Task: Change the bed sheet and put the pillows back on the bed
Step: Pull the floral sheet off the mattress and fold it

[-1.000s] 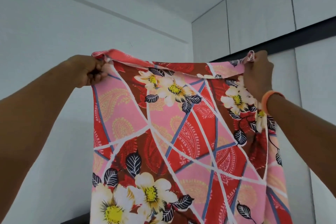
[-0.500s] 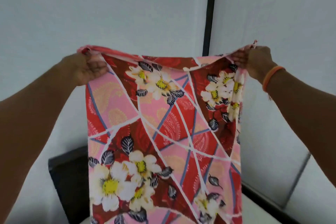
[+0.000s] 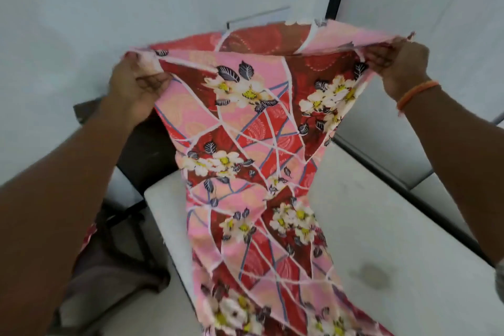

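Head view: we hold the flowered sheet up over the bare mattress.
Our left hand and right hand each pinch one top corner, fingers curled on the cloth; its lower part hangs onto the mattress.

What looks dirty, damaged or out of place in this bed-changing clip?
One thing stands out: a dark stain on the bare mattress, near its right side, beside the hanging sheet. The sheet itself looks intact, held up at its top edge by the left hand and the right hand.
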The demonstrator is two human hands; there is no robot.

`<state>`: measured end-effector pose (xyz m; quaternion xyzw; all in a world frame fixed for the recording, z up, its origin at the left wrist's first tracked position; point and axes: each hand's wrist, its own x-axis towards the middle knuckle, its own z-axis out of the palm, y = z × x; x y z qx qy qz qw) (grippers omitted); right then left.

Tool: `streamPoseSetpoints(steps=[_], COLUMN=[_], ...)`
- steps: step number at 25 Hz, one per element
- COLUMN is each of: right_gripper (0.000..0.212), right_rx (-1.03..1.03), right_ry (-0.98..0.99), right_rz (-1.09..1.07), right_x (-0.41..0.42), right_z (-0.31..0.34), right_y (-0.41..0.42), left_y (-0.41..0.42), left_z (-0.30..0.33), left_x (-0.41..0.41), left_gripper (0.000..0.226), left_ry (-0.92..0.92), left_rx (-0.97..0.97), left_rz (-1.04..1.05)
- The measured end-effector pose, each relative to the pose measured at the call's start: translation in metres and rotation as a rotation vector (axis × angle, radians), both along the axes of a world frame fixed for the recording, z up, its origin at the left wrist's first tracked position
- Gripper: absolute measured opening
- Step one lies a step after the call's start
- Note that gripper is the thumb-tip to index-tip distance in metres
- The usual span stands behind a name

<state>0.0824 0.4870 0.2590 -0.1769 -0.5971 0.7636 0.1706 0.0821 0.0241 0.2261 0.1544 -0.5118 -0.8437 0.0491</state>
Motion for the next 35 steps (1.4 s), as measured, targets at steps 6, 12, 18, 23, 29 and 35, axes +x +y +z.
streamPoseSetpoints(steps=[6, 12, 18, 23, 29, 35], right_gripper=[0.029, 0.017, 0.043, 0.021, 0.028, 0.098], right_rx=[-0.15, -0.102, 0.217, 0.277, 0.123, 0.837], right_ry=[-0.264, -0.632, -0.736, -0.785, -0.687, -1.077], right_rz=[-0.081, -0.162, -0.092, 0.04, 0.019, 0.448], right_x=[0.129, 0.287, 0.309, 0.249, 0.147, 0.275], right_z=[-0.166, -0.287, -0.318, -0.333, -0.392, -0.494], right_y=[0.037, 0.056, 0.04, 0.034, 0.007, 0.011], left_y=[0.004, 0.024, 0.034, 0.033, 0.035, 0.061], left_z=[-0.186, -0.289, -0.308, -0.315, -0.368, -0.458], left_x=[0.175, 0.308, 0.332, 0.269, 0.162, 0.309], left_gripper=[0.051, 0.04, 0.03, 0.013, 0.022, 0.102], left_ry=[-0.34, -0.766, -0.841, -0.834, -0.757, -1.186], left_rx=[-0.03, -0.303, -0.464, -0.343, -0.03, -0.737], left_rz=[-0.062, -0.066, -0.099, -0.107, -0.025, -0.152])
